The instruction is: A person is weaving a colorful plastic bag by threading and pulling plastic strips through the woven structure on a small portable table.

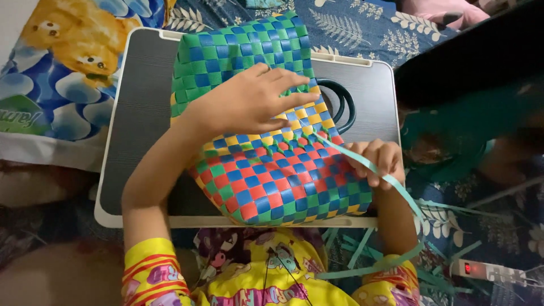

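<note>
At frame centre, the woven strap basket (266, 136) lay on the grey tabletop (141, 107), mostly plaited, the left hand (255, 102) pressed flat and open on it while the right hand (378, 161) gripped a loose teal strap (396, 187) not yet woven in.

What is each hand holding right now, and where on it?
Right hand pinches the pale green strip near where it leaves the woven basket. Left hand presses flat on the basket, gripping nothing.
</note>
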